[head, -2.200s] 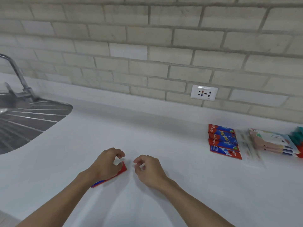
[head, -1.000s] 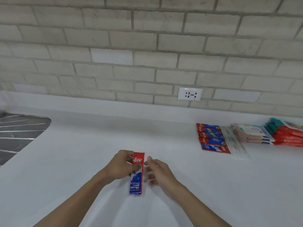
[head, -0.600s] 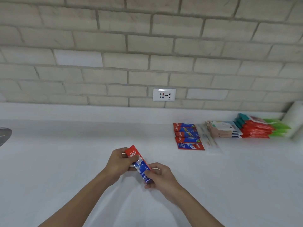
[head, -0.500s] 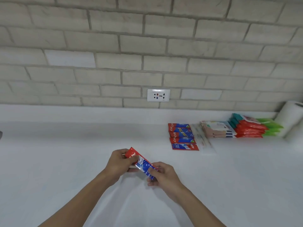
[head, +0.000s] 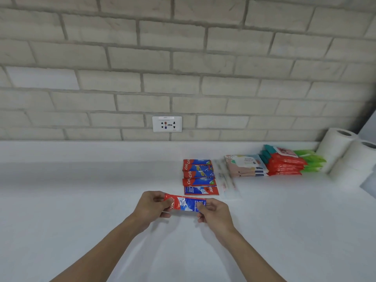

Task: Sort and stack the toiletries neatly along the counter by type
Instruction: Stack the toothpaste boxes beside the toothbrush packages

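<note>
Nearest us: our left hand (head: 151,207) pinches red end of toothpaste sachet (head: 188,204), our right hand (head: 215,213) pinches blue end. Sachet held level, crosswise, over white counter (head: 81,200). Just beyond: row of matching sachets (head: 198,177) lying flat, one behind another. Right of row: clear packets (head: 226,180), contents unclear to us. Further right we see pink wipe packs (head: 245,165) stacked, red packs (head: 284,162), green packs (head: 311,159), then two paper rolls (head: 335,147) standing upright. Behind all: wall socket (head: 167,124) on brick wall (head: 122,58).
</note>
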`<state>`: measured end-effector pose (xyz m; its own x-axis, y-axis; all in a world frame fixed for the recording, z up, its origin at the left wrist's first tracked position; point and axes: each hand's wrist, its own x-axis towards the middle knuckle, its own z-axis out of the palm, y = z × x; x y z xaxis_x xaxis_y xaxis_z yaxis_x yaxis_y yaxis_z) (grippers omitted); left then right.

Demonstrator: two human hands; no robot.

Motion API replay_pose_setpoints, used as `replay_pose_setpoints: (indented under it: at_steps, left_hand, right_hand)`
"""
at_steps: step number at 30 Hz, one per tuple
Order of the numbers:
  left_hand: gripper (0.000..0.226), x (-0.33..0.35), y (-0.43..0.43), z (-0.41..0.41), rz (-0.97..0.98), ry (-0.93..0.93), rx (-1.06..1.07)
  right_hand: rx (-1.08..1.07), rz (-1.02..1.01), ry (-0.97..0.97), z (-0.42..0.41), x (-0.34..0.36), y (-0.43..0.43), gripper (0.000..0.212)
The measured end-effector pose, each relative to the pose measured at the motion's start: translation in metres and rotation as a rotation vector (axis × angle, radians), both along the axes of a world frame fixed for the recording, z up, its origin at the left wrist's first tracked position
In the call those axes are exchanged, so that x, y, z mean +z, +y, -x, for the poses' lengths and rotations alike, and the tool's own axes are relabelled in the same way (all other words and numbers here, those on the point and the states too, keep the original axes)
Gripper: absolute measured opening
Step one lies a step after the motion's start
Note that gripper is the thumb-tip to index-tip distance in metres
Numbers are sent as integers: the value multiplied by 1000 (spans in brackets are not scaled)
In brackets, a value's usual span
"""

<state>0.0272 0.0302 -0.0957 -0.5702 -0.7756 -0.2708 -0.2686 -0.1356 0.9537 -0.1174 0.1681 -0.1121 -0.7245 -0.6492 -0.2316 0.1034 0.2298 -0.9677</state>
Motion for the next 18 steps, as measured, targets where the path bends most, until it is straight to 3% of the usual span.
replay_pose_setpoints:
  at_steps: [9,18]
  left_hand:
    - [8,-6,-1,59,-3,-28,29]
    - [26,-17,-15,92,123,-187,187]
  right_hand:
    - [-56,-37,165,53,2,-10,20]
    - [32,-88,386,87,-12,-29,24]
